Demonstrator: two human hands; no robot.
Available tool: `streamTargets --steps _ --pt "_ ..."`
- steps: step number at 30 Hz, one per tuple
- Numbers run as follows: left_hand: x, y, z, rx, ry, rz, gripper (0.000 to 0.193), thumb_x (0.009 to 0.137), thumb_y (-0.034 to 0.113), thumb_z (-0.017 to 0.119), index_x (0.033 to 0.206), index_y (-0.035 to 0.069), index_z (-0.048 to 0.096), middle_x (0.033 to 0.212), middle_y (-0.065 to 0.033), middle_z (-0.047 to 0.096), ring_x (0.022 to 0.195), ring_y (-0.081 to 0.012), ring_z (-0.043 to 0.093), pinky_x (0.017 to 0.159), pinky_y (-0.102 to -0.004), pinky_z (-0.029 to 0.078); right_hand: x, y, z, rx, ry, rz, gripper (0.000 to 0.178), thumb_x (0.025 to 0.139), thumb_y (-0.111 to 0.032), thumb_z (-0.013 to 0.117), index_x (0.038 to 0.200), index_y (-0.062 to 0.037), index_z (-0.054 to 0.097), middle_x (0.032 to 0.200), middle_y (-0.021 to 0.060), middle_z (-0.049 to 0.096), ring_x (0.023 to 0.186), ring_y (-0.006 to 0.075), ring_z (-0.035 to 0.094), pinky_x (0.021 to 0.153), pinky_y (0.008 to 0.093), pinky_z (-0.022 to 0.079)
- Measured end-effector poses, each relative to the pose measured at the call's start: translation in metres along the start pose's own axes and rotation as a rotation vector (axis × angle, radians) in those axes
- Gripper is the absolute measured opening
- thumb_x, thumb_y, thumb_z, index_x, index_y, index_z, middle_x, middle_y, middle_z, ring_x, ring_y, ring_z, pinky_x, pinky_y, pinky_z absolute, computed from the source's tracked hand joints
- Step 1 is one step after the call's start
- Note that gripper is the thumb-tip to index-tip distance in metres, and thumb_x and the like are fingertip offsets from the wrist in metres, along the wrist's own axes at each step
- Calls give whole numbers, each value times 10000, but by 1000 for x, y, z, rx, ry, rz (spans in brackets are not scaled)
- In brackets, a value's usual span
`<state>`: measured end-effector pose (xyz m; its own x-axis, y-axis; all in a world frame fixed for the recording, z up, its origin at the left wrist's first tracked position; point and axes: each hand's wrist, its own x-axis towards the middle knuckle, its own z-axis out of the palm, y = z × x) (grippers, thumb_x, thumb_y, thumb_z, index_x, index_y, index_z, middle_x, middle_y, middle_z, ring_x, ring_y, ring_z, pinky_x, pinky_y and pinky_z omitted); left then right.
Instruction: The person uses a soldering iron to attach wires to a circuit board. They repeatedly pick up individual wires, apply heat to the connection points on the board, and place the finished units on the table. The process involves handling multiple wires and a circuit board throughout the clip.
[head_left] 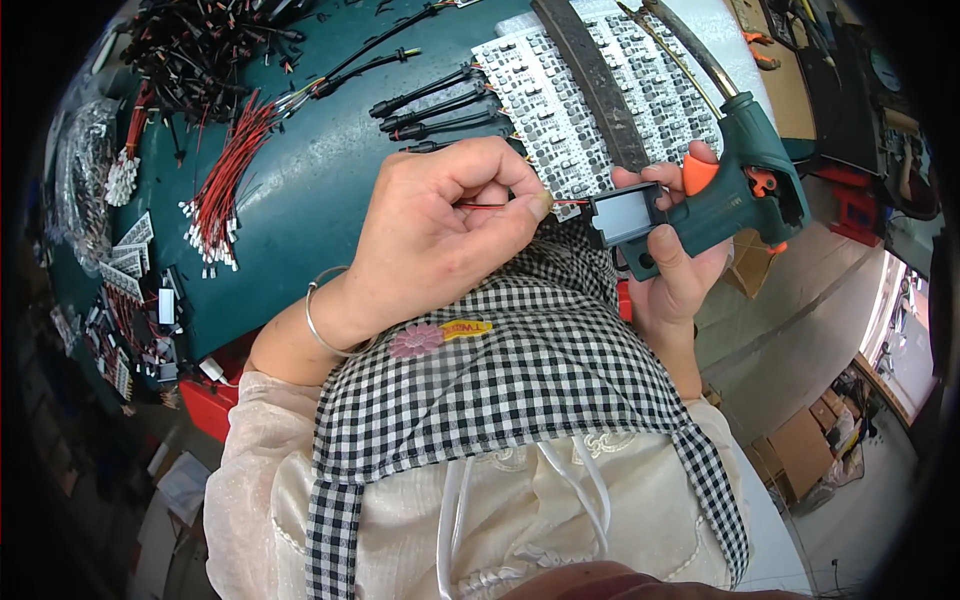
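My left hand (445,225) is closed, with thumb and forefinger pinching a thin red wire (572,203) that runs to a small black-framed rectangular part (622,214) with a pale panel. Beside it, my right hand (680,270) holds a dark green soldering gun (745,185) by its handle, fingers near the orange trigger. The black-framed part lies against the thumb and fingers of this same hand; how it is gripped is partly hidden. The gun's metal nozzle points up and away, over white circuit boards (540,120).
A dark metal bar (592,85) lies across the boards, whose black cables (430,105) stick out leftward. Red wires with white connectors (230,175) and a heap of black connectors (205,60) lie on the green table mat (310,180). A red bin (210,405) stands below the table edge.
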<state>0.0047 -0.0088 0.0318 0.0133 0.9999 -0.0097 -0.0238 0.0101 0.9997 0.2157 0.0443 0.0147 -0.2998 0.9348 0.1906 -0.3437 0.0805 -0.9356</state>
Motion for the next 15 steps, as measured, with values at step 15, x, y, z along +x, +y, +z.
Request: streamTargets --steps 15 --pt "-2 -6 3 9 0 -21 23 857 -23 605 835 -16 604 635 74 480 562 15 356 494 -159 271 -3 2 1 -16 28 -3 710 800 -96 726 1354 21 297 1110 197 570 1046 351 616 897 426 520"
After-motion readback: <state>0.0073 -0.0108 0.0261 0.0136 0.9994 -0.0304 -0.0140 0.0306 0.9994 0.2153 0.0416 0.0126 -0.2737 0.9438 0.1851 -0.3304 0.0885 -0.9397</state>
